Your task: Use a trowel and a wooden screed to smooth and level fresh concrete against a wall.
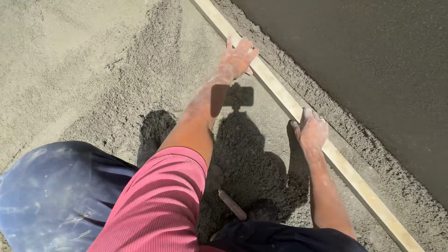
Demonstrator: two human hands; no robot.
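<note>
- Your left hand (239,58) is resting flat, fingers spread, on the wooden batten (343,165) at upper centre.
- Your right hand (311,131) is gripping that batten mid-frame, over loose sand (107,79).

wooden batten (289,102) cut off both ends

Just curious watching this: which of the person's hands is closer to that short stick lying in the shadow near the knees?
Right. The right hand rests on the wooden strip, nearer the stick; the left hand reaches farther up it.

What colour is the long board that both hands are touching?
The long straight wooden board is pale yellowish tan, dusted with grey sand. The head view shows it best.
</note>
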